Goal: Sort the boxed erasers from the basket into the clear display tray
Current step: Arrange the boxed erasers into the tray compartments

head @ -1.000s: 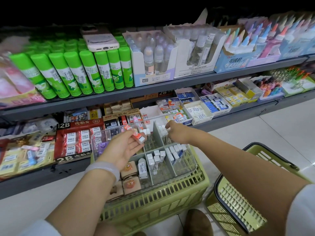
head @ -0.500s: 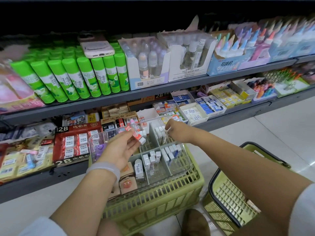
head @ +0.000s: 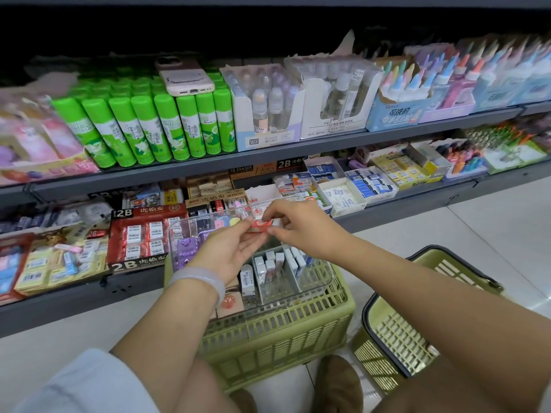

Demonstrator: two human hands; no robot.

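Nearest the person, a brown shoe (head: 338,383) shows on the pale floor, below and between the two forearms. Under the right forearm stands a green basket (head: 396,332) with a dark rim. Under the left wrist, which wears a pale bangle (head: 198,280), sits a second green slatted crate (head: 277,341), and resting across its top is the clear display tray (head: 316,281).

Just below the hands, the tray's divided compartments hold rows of small white boxed erasers (head: 269,265) standing upright; beneath the left palm lie a few peach-coloured packets, partly hidden by the wrist.

The two hands meet over the far part of the tray. The left hand (head: 229,254) is palm up with its fingers loosely extended, its fingertips pinching the near end of a small red boxed eraser (head: 264,224). The right hand (head: 293,226) comes in from the right, thumb and forefinger pinching the other end of that same box, its other fingers curled. The box is held above the tray, touching nothing but the fingers.

Beyond the hands, the lower shelf carries red 2B eraser packs (head: 146,236) to the left. On the upper shelf, far above the left hand, stand green glue sticks (head: 167,129) with a pink phone (head: 186,76) lying on their caps.
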